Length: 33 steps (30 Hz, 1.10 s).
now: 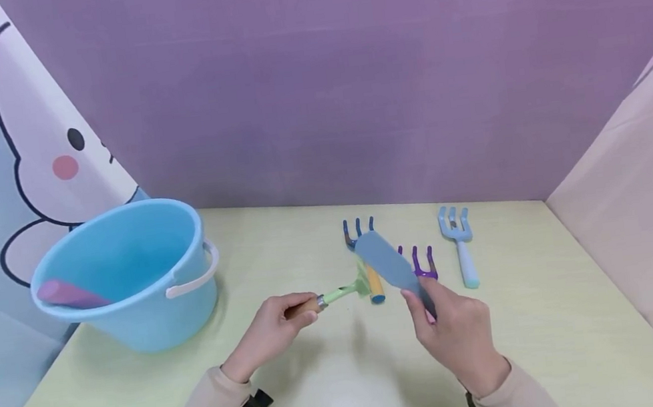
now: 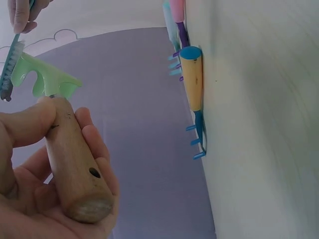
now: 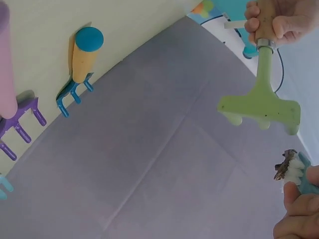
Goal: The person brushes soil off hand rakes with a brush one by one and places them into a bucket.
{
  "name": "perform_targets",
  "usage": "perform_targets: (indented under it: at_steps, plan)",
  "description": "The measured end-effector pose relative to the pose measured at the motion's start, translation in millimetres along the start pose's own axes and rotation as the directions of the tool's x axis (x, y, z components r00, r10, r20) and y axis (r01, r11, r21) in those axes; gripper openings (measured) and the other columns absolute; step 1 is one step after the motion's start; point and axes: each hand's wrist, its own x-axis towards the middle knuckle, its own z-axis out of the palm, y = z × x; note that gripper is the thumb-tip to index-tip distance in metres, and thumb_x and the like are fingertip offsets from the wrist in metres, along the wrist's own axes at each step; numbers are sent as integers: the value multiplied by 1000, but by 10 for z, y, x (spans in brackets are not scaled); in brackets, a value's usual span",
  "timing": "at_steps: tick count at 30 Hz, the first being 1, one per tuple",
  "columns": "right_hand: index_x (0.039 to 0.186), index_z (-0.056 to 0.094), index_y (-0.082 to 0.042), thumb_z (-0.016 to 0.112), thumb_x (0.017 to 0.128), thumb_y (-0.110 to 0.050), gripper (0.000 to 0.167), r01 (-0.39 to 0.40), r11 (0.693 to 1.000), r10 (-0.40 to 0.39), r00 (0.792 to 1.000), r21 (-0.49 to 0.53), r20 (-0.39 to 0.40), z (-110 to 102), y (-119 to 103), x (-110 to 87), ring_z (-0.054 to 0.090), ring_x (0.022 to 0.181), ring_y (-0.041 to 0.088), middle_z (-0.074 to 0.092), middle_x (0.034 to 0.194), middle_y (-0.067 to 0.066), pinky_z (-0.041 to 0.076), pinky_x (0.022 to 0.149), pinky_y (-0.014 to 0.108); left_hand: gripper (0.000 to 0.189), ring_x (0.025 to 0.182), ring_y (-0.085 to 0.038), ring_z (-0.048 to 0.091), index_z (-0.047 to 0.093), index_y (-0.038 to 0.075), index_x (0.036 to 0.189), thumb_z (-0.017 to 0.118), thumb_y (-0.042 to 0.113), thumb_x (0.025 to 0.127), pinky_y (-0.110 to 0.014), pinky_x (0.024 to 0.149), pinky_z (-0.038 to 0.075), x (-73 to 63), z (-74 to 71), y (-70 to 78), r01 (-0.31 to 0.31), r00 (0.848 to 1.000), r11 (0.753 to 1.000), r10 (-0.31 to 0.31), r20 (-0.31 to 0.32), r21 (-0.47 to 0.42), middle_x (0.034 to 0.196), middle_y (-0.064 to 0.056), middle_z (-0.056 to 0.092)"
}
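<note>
My left hand grips the wooden handle of a small light-green hand rake, its head pointing to the right. My right hand holds a blue brush by its lower end, tilted up and to the left. White bristles with a dark, dirty tip show on the brush in the right wrist view. Rake head and brush are close together above the table. Beneath them lies a dark-blue hand fork with a yellow handle, partly hidden by the brush.
On the left stands a light-blue bucket with a white handle and a pink object inside. A purple fork, partly behind my right hand, and a light-blue fork lie on the table. Curtains enclose the back and sides.
</note>
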Motion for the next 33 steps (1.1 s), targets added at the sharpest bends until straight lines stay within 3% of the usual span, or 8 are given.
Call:
perform_targets:
  at_steps: [9,13,17,22,24,27,30,33]
  plan:
    - [81,61,4,49,94,-32,40,-119,985,114,993,123,42,-40,35,14,38,39,1,53,52,3,30,36,13,31,76,-13,54,62,4,115,61,16,87,-24,65,47,-14,-36,14,-21,999,1000,21,-29,-2,101,-9,66]
    - [81,62,2,62,86,-13,15,-262,935,245,965,240,99,-34,77,7,32,42,-4,48,51,-2,28,37,12,28,76,-12,54,64,6,112,63,14,85,-23,65,47,-13,-32,-4,-34,995,999,38,-89,41,97,-5,66]
    - [82,64,-1,61,86,-6,7,-518,771,447,854,371,265,-52,124,7,26,43,-3,37,51,-7,24,37,18,26,71,-12,51,66,10,108,66,12,83,-22,63,45,-14,-16,-31,-56,985,991,75,-157,124,88,1,64]
    - [82,63,-9,52,94,-19,19,-784,442,611,619,437,493,-95,214,16,25,43,2,32,50,-7,23,36,24,27,75,-8,54,67,13,108,69,14,81,-22,67,48,-43,-13,-42,-97,956,967,156,-248,235,91,5,64]
    - [81,63,-14,49,95,-23,22,-831,341,633,549,440,546,-109,251,11,24,42,3,31,49,-6,21,35,25,29,80,-8,56,67,12,109,70,14,80,-22,71,50,-74,-24,-33,-125,939,955,202,-280,270,95,4,65]
    - [79,63,-19,48,95,-26,24,-857,260,643,497,445,583,-125,291,-1,24,40,3,30,48,-5,19,34,29,32,85,-8,58,66,10,110,71,13,79,-22,73,52,-139,-56,-12,-171,910,937,269,-314,306,99,3,65]
    - [80,63,-18,47,96,-27,24,-860,229,637,487,456,598,-135,318,-14,24,39,3,31,47,-5,17,33,31,34,88,-7,58,66,10,110,72,12,77,-21,73,53,-206,-106,13,-222,873,914,341,-348,339,99,4,64]
    - [82,63,-15,46,96,-28,25,-861,204,630,480,466,611,-139,337,-20,24,39,4,31,47,-5,15,34,31,35,87,-7,58,66,9,108,74,8,74,-17,71,52,-258,-171,29,-280,811,874,436,-389,396,97,5,65]
